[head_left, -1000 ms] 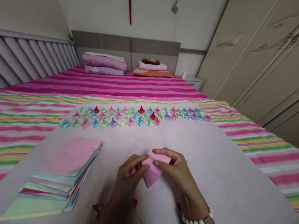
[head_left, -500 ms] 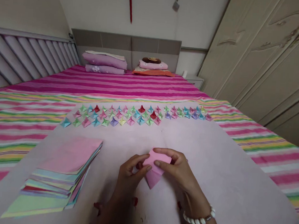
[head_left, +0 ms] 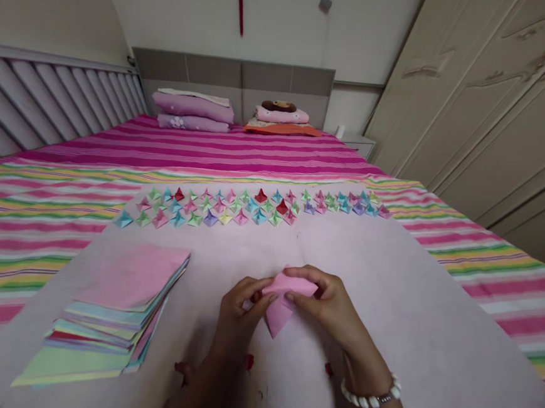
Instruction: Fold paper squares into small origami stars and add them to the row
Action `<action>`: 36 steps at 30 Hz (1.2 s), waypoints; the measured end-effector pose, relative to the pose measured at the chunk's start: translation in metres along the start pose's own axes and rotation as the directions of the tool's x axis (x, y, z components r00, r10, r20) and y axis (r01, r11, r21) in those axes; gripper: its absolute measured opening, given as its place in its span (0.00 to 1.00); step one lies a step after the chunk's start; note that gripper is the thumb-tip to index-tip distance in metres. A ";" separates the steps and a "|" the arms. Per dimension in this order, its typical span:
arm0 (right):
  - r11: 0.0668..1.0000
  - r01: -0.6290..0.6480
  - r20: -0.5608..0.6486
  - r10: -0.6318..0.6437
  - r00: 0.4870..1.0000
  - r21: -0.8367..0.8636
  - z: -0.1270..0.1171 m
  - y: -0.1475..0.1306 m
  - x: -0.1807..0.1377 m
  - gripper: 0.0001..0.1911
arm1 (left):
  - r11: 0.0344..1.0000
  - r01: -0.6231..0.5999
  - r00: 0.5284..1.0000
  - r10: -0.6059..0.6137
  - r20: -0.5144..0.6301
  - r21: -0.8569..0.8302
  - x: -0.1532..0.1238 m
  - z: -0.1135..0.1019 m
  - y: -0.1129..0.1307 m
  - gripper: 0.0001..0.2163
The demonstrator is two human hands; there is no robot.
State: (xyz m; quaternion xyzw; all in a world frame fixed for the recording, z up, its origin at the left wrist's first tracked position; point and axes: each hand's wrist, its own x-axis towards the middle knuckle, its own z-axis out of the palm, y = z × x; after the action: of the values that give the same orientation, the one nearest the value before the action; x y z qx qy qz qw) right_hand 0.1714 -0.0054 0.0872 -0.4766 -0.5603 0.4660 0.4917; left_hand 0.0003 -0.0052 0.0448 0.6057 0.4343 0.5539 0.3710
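Observation:
A pink sheet of origami paper, partly folded, is held up between both hands above the pale round board. Its lower end tapers to a point facing me. My left hand pinches the left corner between thumb and fingers. On the other side, my right hand grips the upper right part, thumb in front and index finger along the top edge. A white bead bracelet circles the right wrist. Beyond the hands stand rows of small folded paper pieces in several colours.
To the left lies a fanned stack of coloured paper sheets, pink on top. The pale board rests on a striped bedspread. Folded bedding sits by the headboard; a wardrobe rises at right.
The upper part of the pink paper has changed shape, with its right corner now spread wider and more pointed. Both hands keep their grip. The view has shifted slightly.

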 end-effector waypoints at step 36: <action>0.848 -0.166 0.041 0.168 0.985 0.503 0.015 0.008 0.005 0.16 | 0.906 0.358 0.933 -0.355 0.057 -0.226 0.001 0.001 0.004 0.15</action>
State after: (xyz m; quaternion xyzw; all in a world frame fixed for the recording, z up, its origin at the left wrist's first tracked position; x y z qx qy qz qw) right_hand 0.1569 -0.0004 0.0791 -0.3792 -0.3741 0.6361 0.5582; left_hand 0.0021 -0.0059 0.0487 0.4726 0.4671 0.5194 0.5373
